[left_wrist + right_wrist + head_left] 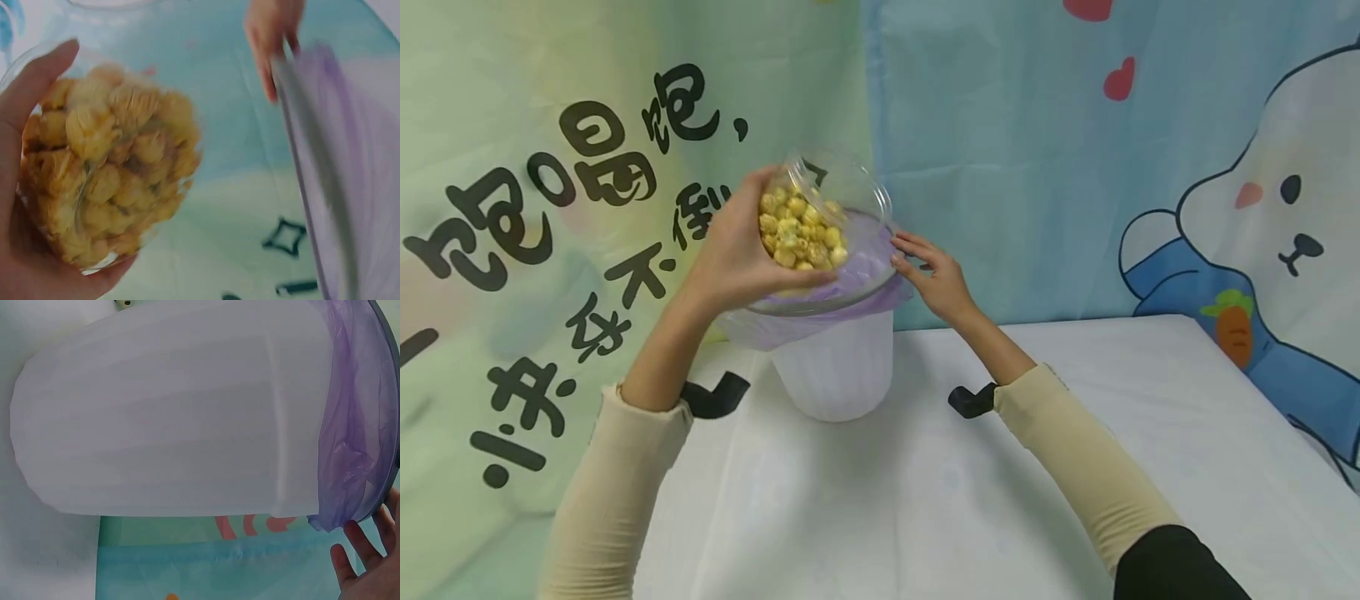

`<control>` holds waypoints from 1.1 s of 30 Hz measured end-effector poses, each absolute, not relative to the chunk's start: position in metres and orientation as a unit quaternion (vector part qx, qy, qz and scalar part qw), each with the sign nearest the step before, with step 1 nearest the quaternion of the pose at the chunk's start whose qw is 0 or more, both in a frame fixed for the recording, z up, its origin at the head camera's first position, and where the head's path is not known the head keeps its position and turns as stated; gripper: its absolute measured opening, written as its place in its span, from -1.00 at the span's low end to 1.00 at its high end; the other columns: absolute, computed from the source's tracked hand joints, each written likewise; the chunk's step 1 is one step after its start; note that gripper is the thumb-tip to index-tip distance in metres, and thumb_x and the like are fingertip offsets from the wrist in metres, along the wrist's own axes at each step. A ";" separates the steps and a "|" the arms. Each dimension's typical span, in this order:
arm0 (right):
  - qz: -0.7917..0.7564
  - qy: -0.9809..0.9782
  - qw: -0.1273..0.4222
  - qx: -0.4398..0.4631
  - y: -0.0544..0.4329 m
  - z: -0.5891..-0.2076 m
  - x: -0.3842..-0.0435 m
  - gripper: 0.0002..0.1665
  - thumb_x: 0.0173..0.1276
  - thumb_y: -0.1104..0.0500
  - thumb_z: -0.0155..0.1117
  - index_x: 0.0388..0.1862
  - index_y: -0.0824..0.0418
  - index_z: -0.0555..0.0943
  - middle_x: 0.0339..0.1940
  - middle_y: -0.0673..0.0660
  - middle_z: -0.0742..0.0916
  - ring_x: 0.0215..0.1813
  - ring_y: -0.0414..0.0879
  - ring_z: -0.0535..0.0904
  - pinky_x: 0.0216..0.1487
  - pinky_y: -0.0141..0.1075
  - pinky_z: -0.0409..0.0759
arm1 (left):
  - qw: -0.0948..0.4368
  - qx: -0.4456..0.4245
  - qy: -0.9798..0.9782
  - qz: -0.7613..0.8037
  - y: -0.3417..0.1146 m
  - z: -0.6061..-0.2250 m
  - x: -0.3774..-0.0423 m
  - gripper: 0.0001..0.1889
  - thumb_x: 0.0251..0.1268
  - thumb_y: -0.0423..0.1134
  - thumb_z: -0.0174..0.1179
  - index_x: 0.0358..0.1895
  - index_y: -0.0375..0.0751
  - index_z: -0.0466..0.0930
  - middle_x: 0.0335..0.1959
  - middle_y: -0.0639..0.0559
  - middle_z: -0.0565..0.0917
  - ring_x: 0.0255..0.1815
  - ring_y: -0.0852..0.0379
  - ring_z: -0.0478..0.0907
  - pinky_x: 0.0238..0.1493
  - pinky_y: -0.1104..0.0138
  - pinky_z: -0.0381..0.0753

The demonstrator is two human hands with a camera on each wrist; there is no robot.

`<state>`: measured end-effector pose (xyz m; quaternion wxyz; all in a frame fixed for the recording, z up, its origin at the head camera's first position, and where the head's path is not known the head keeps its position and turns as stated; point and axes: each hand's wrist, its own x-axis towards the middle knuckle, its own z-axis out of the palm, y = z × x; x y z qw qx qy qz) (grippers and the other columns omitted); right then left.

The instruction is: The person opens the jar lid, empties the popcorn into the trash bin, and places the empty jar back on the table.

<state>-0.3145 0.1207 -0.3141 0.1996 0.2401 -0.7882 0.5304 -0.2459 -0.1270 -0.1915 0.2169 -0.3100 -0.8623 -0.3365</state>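
Note:
My left hand (730, 254) grips a clear plastic tub (859, 185) of yellow popcorn (799, 232). Tilted over a white trash can (835, 367), the tub has its mouth toward the upper right, and the popcorn is still inside. A purple trash bag (874, 250) lines the can and folds down outside under a grey rim ring (808, 308). At the rim's right side, my right hand (942, 282) touches the edge with fairly straight fingers (362, 544). In the left wrist view, popcorn (112, 162) fills the tub between thumb and fingers.
The can stands on a white-covered table (865, 508), near the back edge. Behind it hangs a printed cloth backdrop (1000, 167) with black characters and a cartoon bear (1277, 225). Black straps (715, 396) stick out at both wrists.

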 end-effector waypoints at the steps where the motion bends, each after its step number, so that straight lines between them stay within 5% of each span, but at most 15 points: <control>1: 0.531 -0.786 0.198 0.246 0.123 -0.318 -0.319 -0.57 0.37 0.30 0.09 0.20 0.39 0.43 0.31 0.25 0.40 0.29 0.12 0.29 0.09 0.06 0.33 | 0.229 -0.295 -0.867 -0.331 -0.130 -0.187 -0.256 0.15 -0.44 -0.04 0.58 0.34 -0.26 0.09 0.15 -0.15 0.39 0.16 0.01 0.35 0.20 0.24 0.31; 7: 0.522 -0.794 0.190 0.248 0.125 -0.328 -0.327 -0.52 0.40 0.15 0.09 0.25 0.29 0.42 0.34 0.13 0.39 0.31 0.01 0.27 0.10 -0.03 0.35 | 0.290 -0.232 -0.878 -0.304 -0.146 -0.181 -0.307 0.15 -0.40 -0.01 0.55 0.36 -0.24 0.06 0.22 -0.15 0.33 0.23 0.03 0.30 0.24 0.28 0.25; 14: 0.526 -0.787 0.199 0.252 0.125 -0.330 -0.327 -0.49 0.40 0.08 0.08 0.25 0.31 0.41 0.34 0.14 0.38 0.31 0.00 0.27 0.11 0.03 0.33 | 0.254 -0.207 -0.914 -0.239 -0.164 -0.203 -0.347 0.17 -0.39 0.00 0.55 0.39 -0.21 0.04 0.27 -0.20 0.28 0.28 -0.09 0.21 0.29 0.10 0.19; 33: 0.530 -0.781 0.208 0.256 0.125 -0.332 -0.327 -0.49 0.41 0.09 0.07 0.26 0.30 0.41 0.34 0.15 0.39 0.31 0.00 0.28 0.11 0.06 0.33 | 0.189 -0.318 -0.929 0.004 -0.172 -0.235 -0.363 0.13 -0.37 0.01 0.53 0.38 -0.18 0.07 0.33 -0.19 0.23 0.34 -0.18 0.09 0.36 0.03 -0.03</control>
